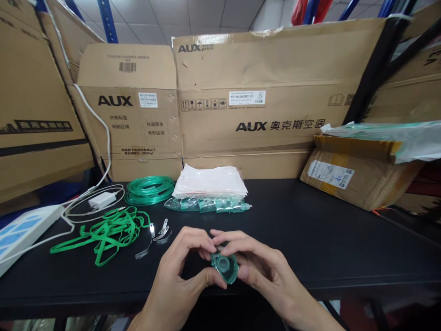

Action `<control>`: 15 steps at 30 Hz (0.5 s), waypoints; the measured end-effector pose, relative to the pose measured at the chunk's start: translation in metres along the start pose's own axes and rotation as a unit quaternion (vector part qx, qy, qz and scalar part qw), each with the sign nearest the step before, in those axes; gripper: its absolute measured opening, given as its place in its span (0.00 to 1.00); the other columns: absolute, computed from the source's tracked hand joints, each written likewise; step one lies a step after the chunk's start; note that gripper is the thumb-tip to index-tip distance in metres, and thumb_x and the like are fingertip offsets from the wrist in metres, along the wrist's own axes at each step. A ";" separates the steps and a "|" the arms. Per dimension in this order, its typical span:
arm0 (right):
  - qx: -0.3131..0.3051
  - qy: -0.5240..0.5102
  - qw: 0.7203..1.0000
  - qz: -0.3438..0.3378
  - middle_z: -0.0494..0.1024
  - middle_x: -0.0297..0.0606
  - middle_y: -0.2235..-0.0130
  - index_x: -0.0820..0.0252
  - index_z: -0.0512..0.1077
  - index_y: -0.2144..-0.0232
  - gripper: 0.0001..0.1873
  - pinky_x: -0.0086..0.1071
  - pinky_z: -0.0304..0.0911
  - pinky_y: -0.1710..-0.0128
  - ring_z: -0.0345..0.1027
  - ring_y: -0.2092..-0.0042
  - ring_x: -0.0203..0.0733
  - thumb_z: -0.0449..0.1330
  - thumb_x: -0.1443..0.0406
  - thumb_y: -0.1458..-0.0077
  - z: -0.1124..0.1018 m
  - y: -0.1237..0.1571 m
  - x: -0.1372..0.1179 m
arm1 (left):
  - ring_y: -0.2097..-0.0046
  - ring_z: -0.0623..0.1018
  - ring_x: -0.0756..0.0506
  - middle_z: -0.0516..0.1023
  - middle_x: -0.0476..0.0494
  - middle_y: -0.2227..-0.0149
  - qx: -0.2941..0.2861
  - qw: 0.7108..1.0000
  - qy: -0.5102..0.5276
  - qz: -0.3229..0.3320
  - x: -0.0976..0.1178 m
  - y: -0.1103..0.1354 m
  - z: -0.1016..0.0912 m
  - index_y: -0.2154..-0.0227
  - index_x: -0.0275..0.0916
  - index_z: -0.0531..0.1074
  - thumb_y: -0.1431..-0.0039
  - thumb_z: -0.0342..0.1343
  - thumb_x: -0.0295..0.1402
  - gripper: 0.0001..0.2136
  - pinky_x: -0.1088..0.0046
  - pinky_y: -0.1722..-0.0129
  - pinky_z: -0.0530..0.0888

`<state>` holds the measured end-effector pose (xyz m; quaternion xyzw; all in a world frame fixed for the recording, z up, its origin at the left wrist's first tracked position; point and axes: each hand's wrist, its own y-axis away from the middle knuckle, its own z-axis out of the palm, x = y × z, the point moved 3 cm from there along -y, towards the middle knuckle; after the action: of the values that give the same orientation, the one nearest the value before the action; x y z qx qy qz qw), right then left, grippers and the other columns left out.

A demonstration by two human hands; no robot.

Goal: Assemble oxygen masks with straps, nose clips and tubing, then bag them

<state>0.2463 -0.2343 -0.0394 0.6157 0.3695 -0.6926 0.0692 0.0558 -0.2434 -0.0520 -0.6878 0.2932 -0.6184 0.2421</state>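
Observation:
Both of my hands grip a small translucent green mask above the front edge of the black table. My left hand has its thumb and fingertips on the mask's left side. On the other side, my right hand pinches the rim between thumb and fingers. The mask's hollow side faces me, with a round opening in its middle. Fingers hide its far side. Left of my hands lie several small bent metal strips and a tangle of green elastic straps.
A coil of green tubing lies at the back, beside a stack of white packets with bagged masks. A power strip, a white adapter and cables occupy the left. An open cardboard box stands at right; cardboard panels wall the back.

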 end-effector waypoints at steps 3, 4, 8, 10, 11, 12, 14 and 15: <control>0.003 0.004 1.000 -0.006 0.78 0.41 0.40 0.46 0.81 0.50 0.11 0.49 0.60 0.33 0.63 0.31 0.51 0.63 0.55 0.31 -0.002 0.000 0.000 | 0.57 0.76 0.48 0.74 0.53 0.60 0.002 1.000 -0.010 0.004 0.001 0.000 0.000 0.60 0.48 0.76 0.42 0.73 0.27 0.13 0.78 0.56 0.75; 0.006 0.004 1.000 -0.007 0.78 0.42 0.40 0.47 0.81 0.51 0.11 0.49 0.60 0.34 0.64 0.32 0.51 0.63 0.54 0.31 -0.002 0.000 0.000 | 0.56 0.76 0.48 0.74 0.52 0.59 0.003 1.000 -0.014 0.004 0.001 0.000 0.000 0.59 0.48 0.76 0.41 0.73 0.28 0.12 0.78 0.56 0.75; 0.027 -0.011 1.000 -0.008 0.80 0.40 0.43 0.48 0.80 0.56 0.07 0.47 0.62 0.36 0.68 0.35 0.48 0.64 0.56 0.31 -0.002 -0.001 0.002 | 0.53 0.76 0.47 0.74 0.51 0.56 -0.013 0.999 -0.032 0.016 0.001 0.003 0.000 0.56 0.49 0.76 0.39 0.71 0.28 0.13 0.77 0.53 0.75; 0.041 -0.012 0.999 -0.014 0.80 0.39 0.45 0.48 0.79 0.58 0.06 0.45 0.64 0.37 0.70 0.37 0.47 0.63 0.57 0.31 -0.001 -0.001 0.002 | 0.50 0.76 0.47 0.73 0.50 0.53 -0.039 0.997 -0.050 0.033 0.002 0.004 0.000 0.54 0.50 0.75 0.36 0.68 0.26 0.13 0.75 0.49 0.75; 0.047 -0.007 0.999 -0.017 0.80 0.38 0.46 0.49 0.78 0.59 0.06 0.44 0.65 0.38 0.70 0.38 0.46 0.63 0.57 0.30 -0.001 -0.002 0.002 | 0.49 0.76 0.46 0.73 0.49 0.51 -0.053 0.996 -0.062 0.043 0.003 0.005 0.000 0.53 0.50 0.75 0.35 0.66 0.25 0.14 0.74 0.48 0.75; 0.053 0.000 0.998 -0.020 0.80 0.38 0.47 0.49 0.78 0.59 0.06 0.43 0.65 0.38 0.71 0.38 0.45 0.62 0.57 0.30 0.000 -0.002 0.002 | 0.47 0.76 0.46 0.72 0.49 0.49 -0.065 0.994 -0.075 0.052 0.004 0.006 0.001 0.51 0.50 0.74 0.35 0.64 0.24 0.15 0.73 0.46 0.74; 0.060 0.013 0.998 -0.026 0.80 0.38 0.49 0.49 0.77 0.59 0.06 0.42 0.65 0.39 0.71 0.39 0.45 0.62 0.57 0.30 0.000 -0.002 0.003 | 0.46 0.76 0.45 0.71 0.47 0.48 -0.078 0.989 -0.101 0.068 0.006 0.007 0.001 0.49 0.49 0.72 0.36 0.62 0.21 0.18 0.70 0.45 0.74; 0.061 0.017 0.998 -0.027 0.79 0.37 0.50 0.49 0.77 0.59 0.06 0.42 0.65 0.39 0.71 0.40 0.45 0.62 0.57 0.29 0.000 -0.002 0.003 | 0.46 0.76 0.45 0.71 0.46 0.48 -0.078 0.988 -0.116 0.073 0.008 0.007 0.001 0.49 0.49 0.72 0.37 0.61 0.20 0.18 0.69 0.45 0.74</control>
<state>0.2440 -0.2320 -0.0416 0.6203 0.3437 -0.7050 0.0067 0.0568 -0.2539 -0.0517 -0.7483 0.3600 -0.4905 0.2643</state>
